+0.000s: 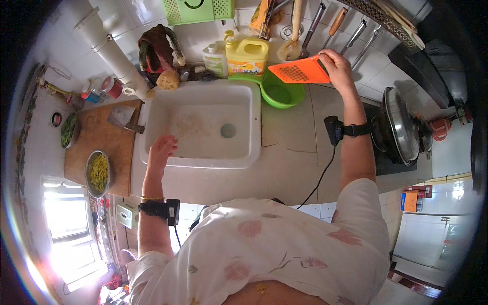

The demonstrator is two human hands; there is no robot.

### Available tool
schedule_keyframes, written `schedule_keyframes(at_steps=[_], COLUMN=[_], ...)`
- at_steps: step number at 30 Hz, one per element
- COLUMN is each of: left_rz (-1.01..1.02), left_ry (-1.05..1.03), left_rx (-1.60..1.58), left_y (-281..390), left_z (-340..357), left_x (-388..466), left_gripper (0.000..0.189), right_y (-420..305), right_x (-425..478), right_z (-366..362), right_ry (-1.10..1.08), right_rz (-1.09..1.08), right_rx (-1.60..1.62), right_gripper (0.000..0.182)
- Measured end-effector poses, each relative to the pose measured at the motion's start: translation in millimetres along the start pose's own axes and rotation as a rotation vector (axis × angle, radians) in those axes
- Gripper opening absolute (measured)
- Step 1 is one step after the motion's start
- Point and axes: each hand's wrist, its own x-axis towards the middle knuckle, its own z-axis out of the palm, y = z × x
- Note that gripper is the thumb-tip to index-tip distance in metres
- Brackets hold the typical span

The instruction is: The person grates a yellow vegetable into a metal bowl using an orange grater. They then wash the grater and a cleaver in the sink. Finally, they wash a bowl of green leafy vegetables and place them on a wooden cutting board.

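My right hand grips the end of an orange plastic grater. The grater hangs at a slant over a green plastic water ladle, whose handle reaches left behind the sink's corner. Over the left front part of a white ceramic sink is my left hand, with nothing visible in it and its fingers loosely bent. The sink has a round drain and brownish bits on its floor.
Left of the sink, a wooden cutting board bears a cleaver and a metal bowl of yellow-green shredded food. Behind stand a yellow detergent jug and a white bottle. At right sits a lidded wok.
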Motion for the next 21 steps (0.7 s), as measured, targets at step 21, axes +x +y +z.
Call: schedule_keyframes(at_steps=[21], left_rz=[-0.102], left_ry=[0.008], left_rx=[0.060], left_y=[-1.9], left_z=[29.6], left_x=[0.5], left_gripper=[0.022], right_y=[147.2], right_x=[31.7], right_z=[-21.4], right_ry=[-0.614], right_rz=[0.086], right_rx=[-0.364], right_gripper=[0.018])
